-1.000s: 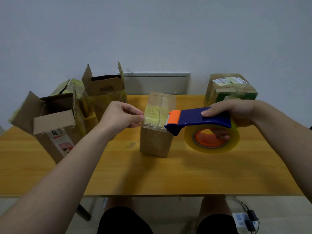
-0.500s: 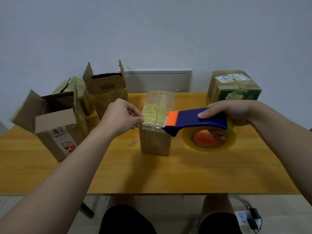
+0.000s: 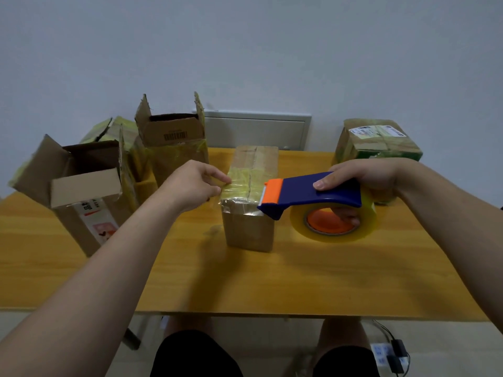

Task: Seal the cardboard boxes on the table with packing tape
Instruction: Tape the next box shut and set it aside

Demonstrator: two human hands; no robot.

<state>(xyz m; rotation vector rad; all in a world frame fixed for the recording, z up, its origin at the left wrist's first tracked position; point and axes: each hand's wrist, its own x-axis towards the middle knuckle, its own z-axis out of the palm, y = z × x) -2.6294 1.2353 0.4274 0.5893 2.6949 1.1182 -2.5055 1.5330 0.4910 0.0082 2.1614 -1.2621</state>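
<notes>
A small closed cardboard box (image 3: 249, 229) stands mid-table, with clear yellowish tape stretched across its top near the front edge. My left hand (image 3: 190, 186) pinches the tape's free end at the box's left top edge. My right hand (image 3: 359, 178) grips a blue and orange tape dispenser (image 3: 307, 194), fingers curled through the yellowish tape roll (image 3: 333, 227). The dispenser's orange blade end sits at the box's right top edge.
Two open cardboard boxes (image 3: 81, 186) (image 3: 174, 142) stand at the left, a yellow-taped one (image 3: 117, 131) behind them. A sealed labelled box (image 3: 378, 140) sits at the far right. The wooden table (image 3: 245, 281) ends near my knees. A power strip (image 3: 386, 355) lies on the floor.
The tape now lies lower across the box top, and my left hand has come down to the box's left edge. The dispenser has shifted slightly toward the box's right edge.
</notes>
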